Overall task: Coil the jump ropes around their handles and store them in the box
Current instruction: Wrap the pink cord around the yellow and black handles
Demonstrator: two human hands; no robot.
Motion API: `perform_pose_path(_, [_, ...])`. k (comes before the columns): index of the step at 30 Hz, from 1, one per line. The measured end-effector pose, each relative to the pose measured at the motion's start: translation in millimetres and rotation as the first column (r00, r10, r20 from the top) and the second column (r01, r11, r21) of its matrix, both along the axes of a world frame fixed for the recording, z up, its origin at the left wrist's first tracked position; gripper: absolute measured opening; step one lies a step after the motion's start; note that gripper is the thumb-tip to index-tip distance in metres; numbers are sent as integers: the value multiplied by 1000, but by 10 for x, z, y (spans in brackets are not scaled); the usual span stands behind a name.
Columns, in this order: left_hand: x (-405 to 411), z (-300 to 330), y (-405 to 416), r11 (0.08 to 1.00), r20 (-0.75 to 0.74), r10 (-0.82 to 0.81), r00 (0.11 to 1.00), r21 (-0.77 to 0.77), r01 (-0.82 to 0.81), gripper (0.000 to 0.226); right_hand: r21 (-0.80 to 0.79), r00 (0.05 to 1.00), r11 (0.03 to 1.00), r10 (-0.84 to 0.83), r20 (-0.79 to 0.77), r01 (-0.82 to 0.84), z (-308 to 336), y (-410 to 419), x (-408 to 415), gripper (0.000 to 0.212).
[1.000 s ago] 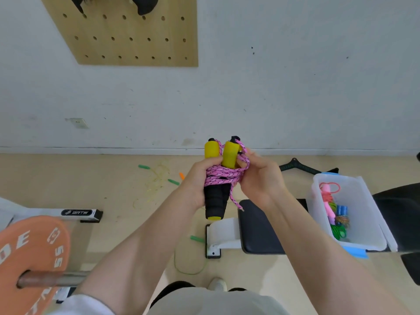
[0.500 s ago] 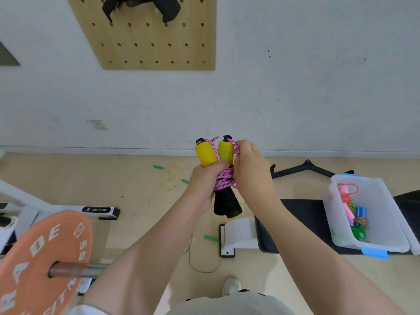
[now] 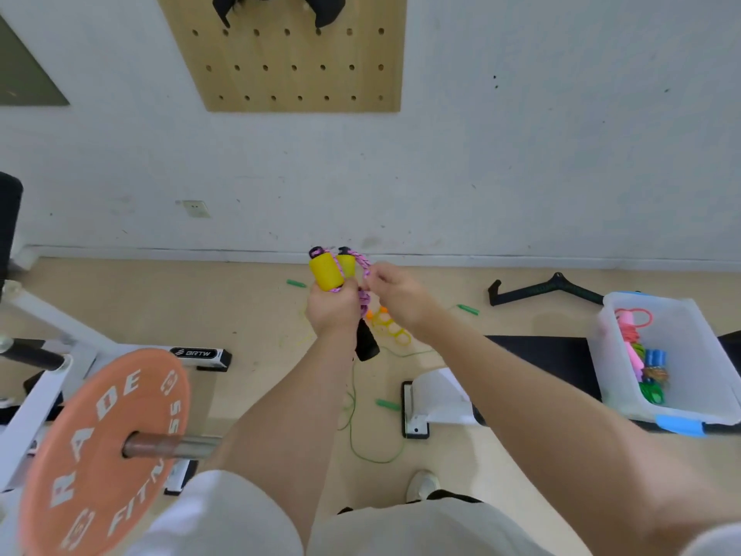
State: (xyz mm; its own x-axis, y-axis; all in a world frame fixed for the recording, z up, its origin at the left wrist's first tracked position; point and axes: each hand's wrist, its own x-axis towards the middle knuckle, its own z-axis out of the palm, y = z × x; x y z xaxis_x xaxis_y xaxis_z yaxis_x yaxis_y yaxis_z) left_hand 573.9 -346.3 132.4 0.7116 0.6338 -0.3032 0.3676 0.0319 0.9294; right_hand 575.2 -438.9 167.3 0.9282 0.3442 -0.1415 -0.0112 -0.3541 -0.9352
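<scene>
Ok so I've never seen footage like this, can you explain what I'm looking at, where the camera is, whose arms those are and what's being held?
There is no machine here. The camera sits on a person's head and looks forward and down, so the two bare arms reaching in from the bottom are the wearer's own. The left hand grips a jump rope's two yellow and black handles, side by side. The right hand pinches the pink rope near the handle tops; rope is wound round the handles. To the right, a clear plastic box rests on a black bench and holds other coloured ropes. A green rope and an orange one lie loose on the floor. At left is an orange weight plate on a bar, and a wooden pegboard hangs on the wall.
</scene>
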Motion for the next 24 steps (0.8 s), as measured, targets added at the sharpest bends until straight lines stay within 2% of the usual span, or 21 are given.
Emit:
perform_pose_path(1, [-15, -17, 72, 1000, -14, 17, 1000, 0, -17, 22, 13, 999, 1000, 17, 50, -18, -1, 50, -108, 35])
perform_pose_path(3, [-50, -46, 186, 997, 12, 33, 999, -70, -32, 28, -80, 976, 992, 111, 185, -97, 3, 137, -292, 45])
perform_pose_path(5, [-82, -50, 257, 981, 65, 76, 995, -183, -62, 29, -192, 944, 970, 199, 264, -150, 49, 171, -415, 29])
perform_pose_path(6, [-101, -33, 280, 981, 56, 80, 995, -182, -69, 29, -202, 938, 967, 209, 275, -156, 74, 165, -456, 25])
perform_pose_path(8, [-115, 11, 320, 980, 40, 57, 998, -195, -48, 26, -206, 934, 968, 200, 298, -142, 112, 149, -525, 39])
perform_pose_path(10, [-134, 28, 352, 961, 44, 12, 999, -277, 1, 19, -167, 925, 975, 195, 328, -146, 184, 116, -583, 38])
perform_pose_path(11, [-153, 27, 359, 936, 69, -31, 997, -347, 53, 16, -108, 932, 980, 190, 308, -164, 236, 83, -603, 33])
perform_pose_path(13, [-204, 31, 355, 872, 130, -132, 983, -457, 178, 22, 137, 977, 985, 80, 198, -109, 310, -12, -565, 25])
perform_pose_path(15, [-265, 47, 320, 818, 158, -220, 963, -507, 270, 24, 362, 991, 928, -115, 63, 85, 321, -180, -474, 31])
perform_pose_path(16, [-303, 86, 282, 781, 167, -274, 947, -537, 320, 19, 447, 975, 869, -221, -35, 213, 306, -287, -417, 30])
perform_pose_path(18, [-365, 178, 154, 674, 202, -380, 903, -608, 420, 17, 564, 877, 672, -381, -293, 480, 232, -533, -277, 26])
perform_pose_path(19, [-387, 223, 52, 617, 230, -421, 877, -636, 463, 21, 554, 805, 584, -424, -415, 593, 174, -655, -214, 25])
perform_pose_path(20, [-403, 262, -85, 571, 259, -453, 853, -650, 501, 22, 490, 741, 557, -471, -479, 671, 105, -774, -179, 25])
perform_pose_path(22, [-401, 305, -422, 514, 283, -518, 807, -651, 559, 15, 340, 700, 624, -524, -485, 703, -49, -972, -162, 29])
perform_pose_path(24, [-357, 338, -795, 500, 269, -563, 781, -641, 581, 14, 191, 737, 744, -524, -427, 640, -134, -1144, -190, 32])
